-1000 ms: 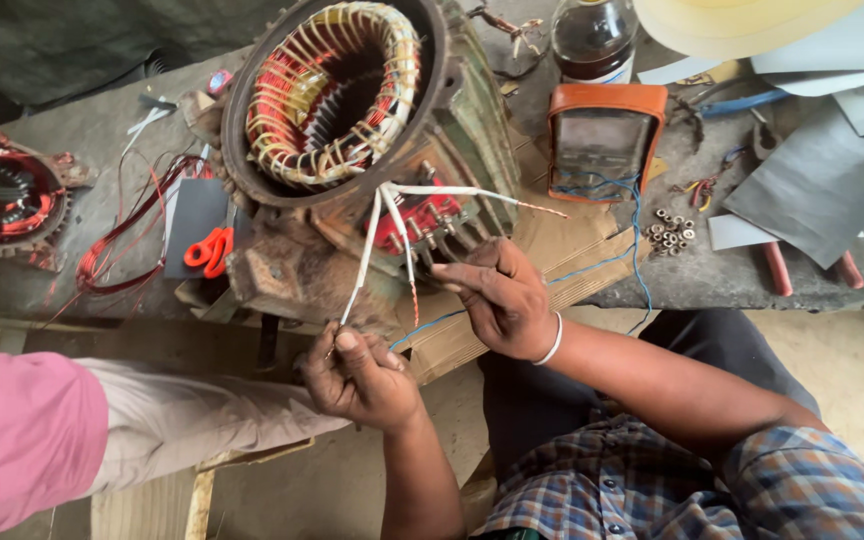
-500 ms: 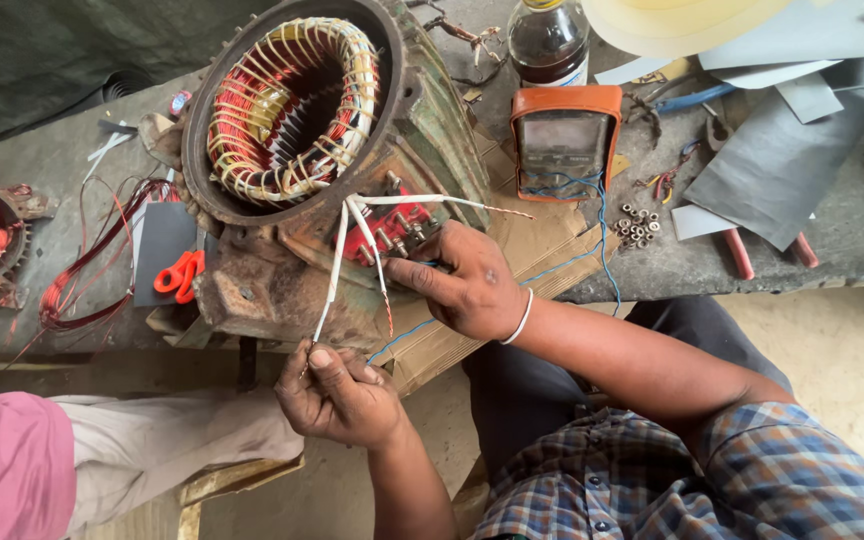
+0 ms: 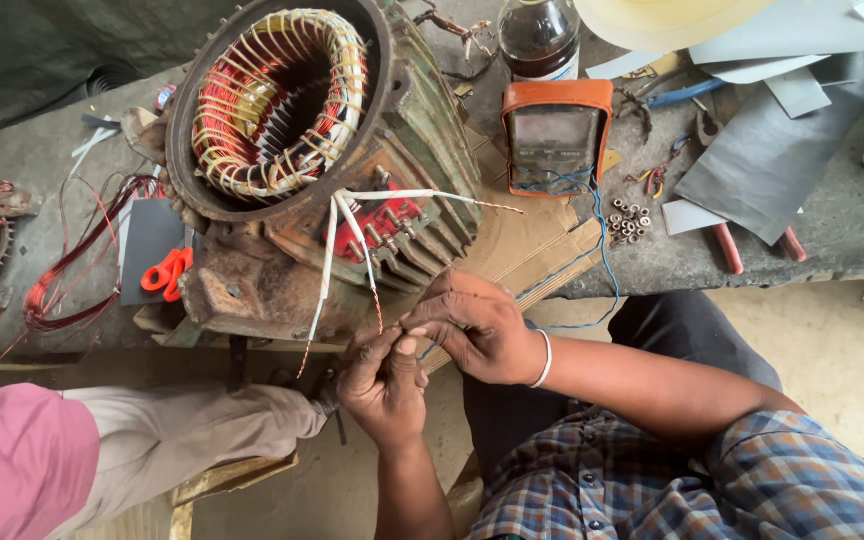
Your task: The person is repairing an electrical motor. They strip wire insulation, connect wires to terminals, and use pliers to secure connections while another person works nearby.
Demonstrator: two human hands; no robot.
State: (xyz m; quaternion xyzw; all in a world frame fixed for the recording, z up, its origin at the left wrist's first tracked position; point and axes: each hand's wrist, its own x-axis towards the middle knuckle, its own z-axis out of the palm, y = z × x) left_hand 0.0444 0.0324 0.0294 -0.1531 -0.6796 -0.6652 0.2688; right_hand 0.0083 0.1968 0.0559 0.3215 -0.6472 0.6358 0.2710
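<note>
A: Quick pass. Your left hand (image 3: 384, 385) sits below the motor stator (image 3: 322, 170), fingers pinched shut on a white-sleeved lead wire (image 3: 364, 270) near its bare twisted end. Agree?

B: Agree. Your right hand (image 3: 477, 325) is just beside it, touching it, thumb and forefinger clenched on the same lead tip. The exact contact point is hidden behind your knuckles.

A: Where does the wire run?

B: Up from your fingers to the red terminal block (image 3: 382, 225) on the stator housing. A second sleeved lead (image 3: 322, 275) hangs free to the left, and a third (image 3: 432, 197) sticks out to the right, copper end bare.

A: Inside the stator?

B: Copper coils (image 3: 272, 100) laced with pale tie cord. The deep bore is dark, so detail is hard to make out.

A: Rest of the surface (image 3: 832, 230)?

B: Orange multimeter (image 3: 556, 135) right of the motor, its screen unreadable from glare. A dark bottle (image 3: 540, 35) behind it is cut off at the top edge. Small nuts (image 3: 630, 218) lie near grey sheets (image 3: 772, 160). Orange scissor handles (image 3: 167, 272) show at left, blades hidden.

A: Other people?

B: A person's pink sleeve (image 3: 17, 470) and beige trouser leg (image 3: 192, 435) at lower left, mostly out of frame.
</note>
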